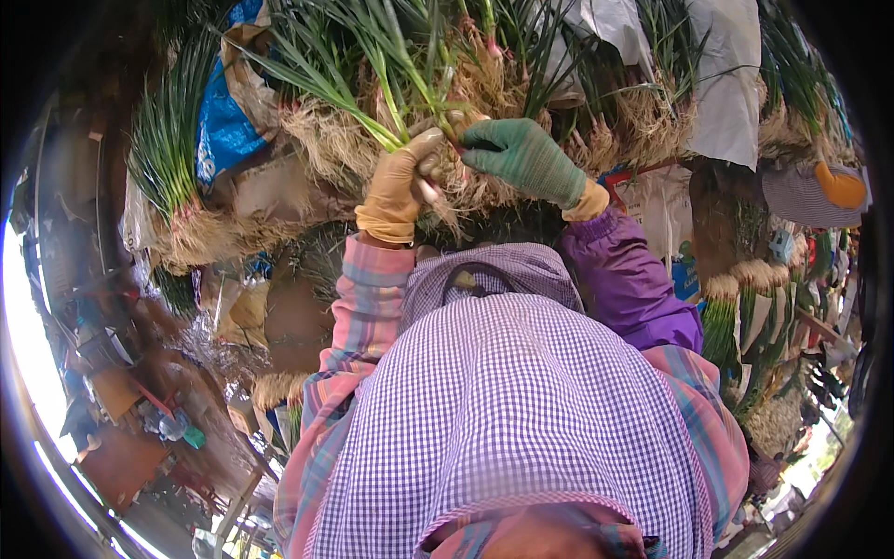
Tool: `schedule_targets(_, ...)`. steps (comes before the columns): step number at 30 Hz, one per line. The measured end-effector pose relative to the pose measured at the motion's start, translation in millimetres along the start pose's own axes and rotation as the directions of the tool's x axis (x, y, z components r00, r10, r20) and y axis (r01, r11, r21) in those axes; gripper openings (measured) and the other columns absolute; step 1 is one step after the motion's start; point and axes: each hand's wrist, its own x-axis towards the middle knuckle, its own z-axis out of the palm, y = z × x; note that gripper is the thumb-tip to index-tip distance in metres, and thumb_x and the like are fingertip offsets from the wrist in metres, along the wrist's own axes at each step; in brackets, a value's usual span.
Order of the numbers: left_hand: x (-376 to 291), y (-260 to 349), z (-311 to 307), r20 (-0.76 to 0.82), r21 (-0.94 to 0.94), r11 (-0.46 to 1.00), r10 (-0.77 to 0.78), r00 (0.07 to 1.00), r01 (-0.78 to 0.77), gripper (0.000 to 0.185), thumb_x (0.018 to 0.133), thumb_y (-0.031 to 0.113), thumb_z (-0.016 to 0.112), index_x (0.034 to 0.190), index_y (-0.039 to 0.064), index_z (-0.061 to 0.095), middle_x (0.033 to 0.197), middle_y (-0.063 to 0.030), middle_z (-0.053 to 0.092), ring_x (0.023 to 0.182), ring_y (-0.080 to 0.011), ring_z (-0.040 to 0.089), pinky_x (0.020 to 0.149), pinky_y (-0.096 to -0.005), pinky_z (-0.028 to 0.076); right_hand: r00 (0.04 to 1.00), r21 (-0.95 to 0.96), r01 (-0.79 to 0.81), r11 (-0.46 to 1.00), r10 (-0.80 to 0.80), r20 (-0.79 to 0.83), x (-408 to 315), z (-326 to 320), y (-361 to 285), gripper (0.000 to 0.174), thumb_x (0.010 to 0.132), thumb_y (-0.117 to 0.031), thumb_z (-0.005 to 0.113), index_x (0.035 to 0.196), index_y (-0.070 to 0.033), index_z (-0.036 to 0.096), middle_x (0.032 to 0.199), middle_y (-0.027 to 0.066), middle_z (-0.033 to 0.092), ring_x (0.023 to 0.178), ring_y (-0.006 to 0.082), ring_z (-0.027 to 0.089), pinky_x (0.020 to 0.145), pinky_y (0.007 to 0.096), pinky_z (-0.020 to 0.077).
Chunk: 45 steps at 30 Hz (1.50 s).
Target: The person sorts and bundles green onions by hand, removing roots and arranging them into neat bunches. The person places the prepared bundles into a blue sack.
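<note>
My left hand, in a tan rubber glove, grips a few green onions. Their leaves fan out toward the top left, and a pale bulb with roots pokes out below the fingers. My right hand wears a green knit glove over a tan one. Its thumb and fingers close on the lower part of a green onion stalk just beside the left hand; the exact pinch point is partly hidden. Beneath both hands spreads a heap of rooted green onions, roots toward me.
A tied-looking bundle of green onions stands at the left, near a blue printed sack. White sheeting hangs over the heap at right. Farther right are rows of root-up bundles and a striped cap with orange.
</note>
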Motion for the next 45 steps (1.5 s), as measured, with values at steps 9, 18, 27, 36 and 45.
schedule_targets(9, -1.0, -17.4, -15.0, -0.019, 0.397, 0.912, 0.126, 0.992, -0.108, 0.019, 0.091, 0.016, 0.06, 0.104, 0.002, 0.061, 0.078, -0.0047, 0.065, 0.045, -0.0042, 0.039, 0.037, -0.02, 0.03, 0.968, 0.188, -0.245, 0.951, 0.231, 0.098, 47.2, -4.6, -9.5, 0.035, 0.089, -0.04, 0.063, 0.094, -0.006, 0.069, 0.067, 0.0026, 0.061, 0.056, 0.0108, 0.055, 0.051, 0.026, 0.0466)
schedule_targets(18, -24.9, -33.3, 20.5, -0.102, -0.038, 0.958, 0.278, 0.955, -0.283, 0.019, 0.091, 0.02, 0.061, 0.102, 0.005, 0.061, 0.077, -0.0019, 0.063, 0.053, -0.0037, 0.051, 0.036, -0.0169, 0.035, 0.843, 0.748, 0.08, 0.659, 0.356, -0.404, 49.7, 28.4, 42.1, 0.011, 0.088, -0.012, 0.063, 0.09, -0.002, 0.066, 0.069, -0.0007, 0.058, 0.054, 0.0038, 0.051, 0.045, 0.0156, 0.0405)
schedule_targets(27, -46.1, -18.9, 1.2, -0.025, 0.352, 0.93, 0.12, 0.992, -0.104, 0.025, 0.091, 0.022, 0.056, 0.108, 0.004, 0.06, 0.086, -0.002, 0.063, 0.048, -0.0013, 0.041, 0.035, -0.0155, 0.03, 0.991, 0.194, 0.053, 0.98, -0.028, -0.131, 40.8, 5.8, -20.5, 0.022, 0.089, -0.024, 0.062, 0.096, -0.005, 0.069, 0.074, 0.0021, 0.066, 0.064, 0.0083, 0.06, 0.054, 0.0203, 0.0447)
schedule_targets(36, -26.2, -27.4, 19.2, -0.153, -0.037, 0.978, 0.2, 0.968, -0.207, 0.02, 0.092, 0.026, 0.058, 0.091, 0.007, 0.063, 0.07, 0.0034, 0.06, 0.043, -0.001, 0.041, 0.031, -0.0164, 0.032, 0.912, 0.869, 0.105, 0.484, 0.301, -0.278, 38.4, 55.7, -5.7, 0.016, 0.091, -0.013, 0.058, 0.081, -0.001, 0.062, 0.064, 0.0028, 0.06, 0.048, 0.0069, 0.05, 0.045, 0.0189, 0.0407)
schedule_targets(45, -23.8, -43.0, 10.3, -0.169, -0.268, 0.946, 0.14, 0.976, -0.182, 0.023, 0.093, 0.035, 0.055, 0.095, 0.013, 0.059, 0.068, 0.0083, 0.054, 0.052, -0.0022, 0.048, 0.034, -0.0183, 0.035, 0.725, 0.31, 0.35, 0.884, -0.046, -0.687, -6.3, 8.4, 9.6, 0.021, 0.095, -0.02, 0.056, 0.085, -0.006, 0.067, 0.067, 0.0046, 0.065, 0.055, 0.0106, 0.058, 0.051, 0.0244, 0.0465)
